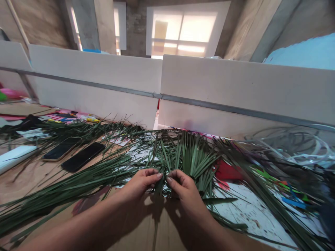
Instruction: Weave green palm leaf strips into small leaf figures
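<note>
My left hand (146, 180) is closed in a pinch, thumb against forefinger, on narrow green leaf strips (158, 188). Close beside it, my right hand (184, 186) pinches the same strips from the other side, its fingers curled. A thin stalk (155, 228) hangs below the hands over the brown cardboard (136, 233). Just beyond my right hand lies a fan-shaped palm leaf (192, 157) with its blades spread. A long bundle of green leaf strips (86, 183) stretches to the left, partly behind my left forearm. The exact fingertip contact is partly hidden.
Two phones (83, 157) (62, 149) lie on the table at left, near a white bar (17, 157). White panels (99, 83) stand along the back. At right are more dark leaf strips (264, 195), a red piece (228, 170) and a tangle of clear tubing (300, 146).
</note>
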`<state>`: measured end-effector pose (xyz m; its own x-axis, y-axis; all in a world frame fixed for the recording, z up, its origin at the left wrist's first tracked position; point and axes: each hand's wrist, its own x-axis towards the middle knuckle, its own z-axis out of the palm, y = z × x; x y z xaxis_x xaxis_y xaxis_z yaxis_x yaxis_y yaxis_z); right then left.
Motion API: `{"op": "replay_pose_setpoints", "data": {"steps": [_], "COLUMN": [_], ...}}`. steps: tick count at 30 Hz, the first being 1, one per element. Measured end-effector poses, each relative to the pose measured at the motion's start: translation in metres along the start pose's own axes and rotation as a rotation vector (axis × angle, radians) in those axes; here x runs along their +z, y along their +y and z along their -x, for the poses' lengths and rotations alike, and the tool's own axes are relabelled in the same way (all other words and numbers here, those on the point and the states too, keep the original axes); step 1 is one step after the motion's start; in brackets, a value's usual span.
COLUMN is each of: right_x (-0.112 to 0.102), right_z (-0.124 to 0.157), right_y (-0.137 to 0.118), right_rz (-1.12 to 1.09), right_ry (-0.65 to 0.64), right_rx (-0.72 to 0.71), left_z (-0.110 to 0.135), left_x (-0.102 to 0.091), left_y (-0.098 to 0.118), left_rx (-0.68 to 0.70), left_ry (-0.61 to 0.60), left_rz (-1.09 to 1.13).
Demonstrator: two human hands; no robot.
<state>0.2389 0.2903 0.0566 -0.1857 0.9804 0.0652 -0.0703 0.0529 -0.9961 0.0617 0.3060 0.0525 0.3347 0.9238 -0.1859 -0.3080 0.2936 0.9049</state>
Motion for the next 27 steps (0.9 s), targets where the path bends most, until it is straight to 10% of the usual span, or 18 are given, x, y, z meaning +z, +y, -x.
{"op": "replay_pose_setpoints", "data": {"steps": [14,27], "right_x": [0.002,-0.002], "right_z": [0.01,-0.002], "right_y": [-0.008,0.01], "right_rz": [0.491,-0.067], "right_ry": [0.085,0.052], "right_rx": [-0.258,0.024], "left_z": [0.002,0.004], "left_x": [0.003,0.003], "left_y": [0.001,-0.004], "left_rx": [-0.015,0.064], "left_ry": [0.046,0.07], "left_rz": [0.013,-0.105]}}
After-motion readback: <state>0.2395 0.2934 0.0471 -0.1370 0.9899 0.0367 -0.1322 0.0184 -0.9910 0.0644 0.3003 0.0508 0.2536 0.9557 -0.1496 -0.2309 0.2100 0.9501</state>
